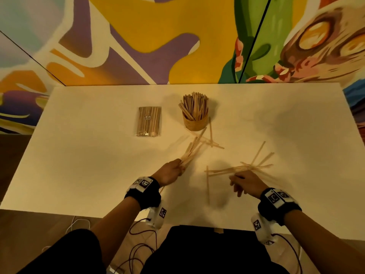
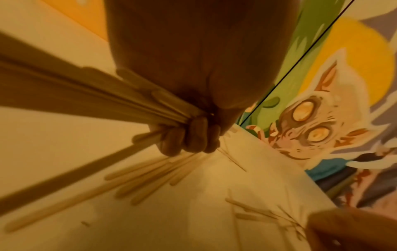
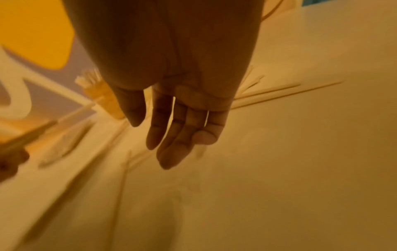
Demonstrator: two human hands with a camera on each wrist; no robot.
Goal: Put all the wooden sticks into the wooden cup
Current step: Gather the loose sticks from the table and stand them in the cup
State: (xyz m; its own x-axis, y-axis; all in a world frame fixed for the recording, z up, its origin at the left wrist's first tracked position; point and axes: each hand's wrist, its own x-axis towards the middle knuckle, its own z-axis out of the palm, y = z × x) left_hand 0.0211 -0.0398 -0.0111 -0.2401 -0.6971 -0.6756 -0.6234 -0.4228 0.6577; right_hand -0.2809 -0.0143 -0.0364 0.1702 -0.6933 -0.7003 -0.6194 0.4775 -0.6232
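Note:
A wooden cup [image 1: 195, 122] packed with upright sticks stands at the table's middle back; the right wrist view shows the cup [image 3: 105, 98] blurred. My left hand [image 1: 171, 172] grips a bundle of wooden sticks [image 1: 190, 152] that points up-right toward the cup; in the left wrist view my curled fingers [image 2: 193, 135] clamp the bundle [image 2: 86, 98]. A few loose sticks [image 1: 211, 142] lie crossed just below the cup. Another scattered pile [image 1: 245, 168] lies at the right. My right hand [image 1: 244, 182] hovers over that pile, fingers [image 3: 171, 134] straight and holding nothing.
A sealed clear packet of sticks [image 1: 149, 121] lies left of the cup. One single stick [image 1: 207, 184] lies lengthwise between my hands. The white table [image 1: 88, 155] ends at a painted wall behind. Cables hang below the near edge.

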